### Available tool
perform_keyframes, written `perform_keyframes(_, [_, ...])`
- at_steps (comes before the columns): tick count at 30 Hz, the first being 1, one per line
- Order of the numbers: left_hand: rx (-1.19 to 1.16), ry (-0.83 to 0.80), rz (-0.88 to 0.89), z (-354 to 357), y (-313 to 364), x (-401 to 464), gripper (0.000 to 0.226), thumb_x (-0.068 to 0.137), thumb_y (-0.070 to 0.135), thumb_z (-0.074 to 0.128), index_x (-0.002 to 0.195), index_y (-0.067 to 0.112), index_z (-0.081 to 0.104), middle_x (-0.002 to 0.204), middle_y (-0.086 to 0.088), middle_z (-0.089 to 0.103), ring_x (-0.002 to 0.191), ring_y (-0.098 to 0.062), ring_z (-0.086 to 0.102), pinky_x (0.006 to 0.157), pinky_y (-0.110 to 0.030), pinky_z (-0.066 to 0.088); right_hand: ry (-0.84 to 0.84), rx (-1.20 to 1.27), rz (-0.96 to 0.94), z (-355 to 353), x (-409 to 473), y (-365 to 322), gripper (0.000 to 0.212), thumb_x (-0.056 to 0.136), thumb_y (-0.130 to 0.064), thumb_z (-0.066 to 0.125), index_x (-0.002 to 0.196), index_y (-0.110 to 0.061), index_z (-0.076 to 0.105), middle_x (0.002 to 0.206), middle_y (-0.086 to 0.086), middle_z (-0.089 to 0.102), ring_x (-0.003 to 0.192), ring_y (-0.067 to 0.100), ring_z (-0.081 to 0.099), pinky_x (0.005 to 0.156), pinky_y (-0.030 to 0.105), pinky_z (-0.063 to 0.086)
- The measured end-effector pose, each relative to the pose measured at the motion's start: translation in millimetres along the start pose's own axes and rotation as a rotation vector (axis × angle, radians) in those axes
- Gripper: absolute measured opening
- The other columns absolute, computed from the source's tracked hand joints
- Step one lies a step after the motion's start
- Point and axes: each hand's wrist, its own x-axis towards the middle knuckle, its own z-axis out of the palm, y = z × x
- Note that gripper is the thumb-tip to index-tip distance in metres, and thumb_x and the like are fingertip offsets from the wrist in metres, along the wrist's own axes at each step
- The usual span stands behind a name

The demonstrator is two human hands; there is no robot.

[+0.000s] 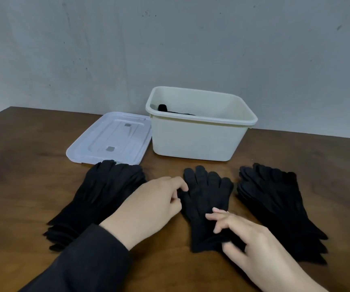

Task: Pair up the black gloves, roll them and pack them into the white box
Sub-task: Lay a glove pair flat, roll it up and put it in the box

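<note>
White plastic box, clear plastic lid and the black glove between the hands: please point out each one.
White plastic box (191, 140): head view, front wall.
Clear plastic lid (110, 138): head view, flat middle.
Black glove between the hands (206, 197): head view, palm.

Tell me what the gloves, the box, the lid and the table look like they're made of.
Middle gloves: soft matte black knit fabric, judging by the fuzzy surface and limp folds.
White box: smooth cream plastic with a moulded rim.
Lid: thin, paler, glossy plastic with pressed ridges.
Table: dark brown wood or wood-look veneer; mottled grain shows.
</note>
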Motion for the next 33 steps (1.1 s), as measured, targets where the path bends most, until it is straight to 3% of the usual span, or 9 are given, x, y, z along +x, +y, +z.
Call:
perform_keyframes(3, [0.054, -0.074, 0.061, 5.3, -1.7, -1.5, 0.031, 0.097, 0.043, 0.054, 0.128, 0.044, 0.053, 0.101, 0.019, 0.052, 0.088, -0.001, 0.052, 0.079, -0.015, 0.045, -0.001, 0.015, 0.002, -0.3, 0.3, 5.0, 0.024, 0.091, -0.019, 0.069, 0.097, -0.040, 0.060, 0.136, -0.042, 0.046, 0.135, -0.019, 0.031, 0.108, 0.009, 0.033])
perform_keyframes(7, [0.135, -0.103, 0.134, 5.6, -2.5, -4.2, 0.038, 0.096, 0.048, 0.055, 0.133, 0.045, 0.052, 0.115, 0.024, 0.045, 0.104, 0.002, 0.044, 0.097, -0.020, 0.038, -0.044, 0.012, -0.026, -4.1, -2.8, 0.7, 0.015, 0.092, -0.040, 0.065, 0.106, -0.043, 0.065, 0.141, -0.042, 0.040, 0.139, -0.019, 0.020, 0.108, 0.016, 0.036])
perform_keyframes(10, [0.142, -0.139, 0.263, 4.3, 1.5, -6.3, 0.035, 0.099, 0.038, 0.053, 0.134, 0.046, 0.053, 0.126, 0.029, 0.039, 0.114, 0.007, 0.034, 0.104, -0.020, 0.030, -0.005, 0.016, -0.022, -7.2, -6.9, 3.0, 0.023, 0.098, -0.043, 0.050, 0.113, -0.042, 0.067, 0.139, -0.038, 0.044, 0.140, -0.009, 0.030, 0.110, 0.014, 0.027])
perform_keyframes(14, [0.186, -0.271, 0.344, 11.1, -0.2, -7.4, 0.041, 0.104, 0.033, 0.047, 0.142, 0.046, 0.046, 0.146, 0.033, 0.028, 0.128, 0.009, 0.019, 0.113, -0.024, 0.018, -0.067, -0.163, -0.003, -3.9, -9.4, 16.6, 0.044, 0.100, -0.019, 0.052, 0.134, -0.045, 0.054, 0.144, -0.038, 0.034, 0.141, -0.010, 0.025, 0.117, 0.017, 0.022])
perform_keyframes(18, [0.177, -0.269, 0.346, 13.0, -4.5, -4.9, 0.048, 0.100, 0.042, 0.051, 0.147, 0.044, 0.040, 0.149, 0.033, 0.027, 0.135, 0.011, 0.014, 0.115, -0.026, 0.012, -0.142, -0.162, 0.019, -7.8, -4.1, 15.1, 0.045, 0.096, -0.043, 0.055, 0.139, -0.050, 0.045, 0.144, -0.041, 0.026, 0.139, -0.011, 0.020, 0.112, 0.012, 0.020])
perform_keyframes(21, [0.171, -0.298, 0.343, 13.7, -8.0, -3.6, 0.055, 0.097, 0.048, 0.054, 0.148, 0.045, 0.036, 0.149, 0.035, 0.024, 0.134, 0.013, 0.010, 0.114, -0.024, 0.010, -0.096, -0.239, 0.009, -2.5, 4.5, 13.5, 0.046, 0.091, -0.058, 0.049, 0.136, -0.049, 0.048, 0.134, -0.038, 0.033, 0.130, -0.005, 0.030, 0.107, 0.020, 0.030])
perform_keyframes(25, [0.134, -0.275, 0.314, 16.9, -5.9, -4.5, 0.067, 0.087, 0.065, 0.056, 0.148, 0.045, 0.035, 0.142, 0.039, 0.023, 0.126, 0.023, 0.003, 0.108, -0.015, 0.010, 0.021, -0.220, -0.021, 2.8, 19.3, 13.0, 0.026, 0.094, -0.042, 0.049, 0.117, -0.042, 0.063, 0.115, -0.029, 0.050, 0.116, -0.001, 0.045, 0.098, 0.027, 0.038])
perform_keyframes(30, [-0.021, -0.055, 0.220, 27.6, 2.0, -4.3, 0.025, 0.095, 0.054, 0.048, 0.108, 0.042, 0.066, 0.114, 0.027, 0.048, 0.115, 0.005, 0.038, 0.106, -0.023, 0.026, 0.087, -0.079, 0.009, -1.5, 21.9, 9.7, 0.014, 0.096, -0.040, 0.052, 0.098, -0.038, 0.067, 0.104, -0.025, 0.060, 0.108, 0.006, 0.054, 0.094, 0.027, 0.040])
perform_keyframes(33, [-0.075, -0.029, 0.094, 28.2, 3.6, -4.3, 0.028, 0.097, 0.051, 0.045, 0.099, 0.035, 0.068, 0.109, 0.024, 0.050, 0.111, 0.003, 0.041, 0.107, -0.021, 0.024, 0.100, -0.010, 0.056, -0.2, 23.3, 10.7, 0.026, 0.094, -0.048, 0.051, 0.085, -0.029, 0.067, 0.091, -0.014, 0.064, 0.099, 0.009, 0.057, 0.092, 0.025, 0.040])
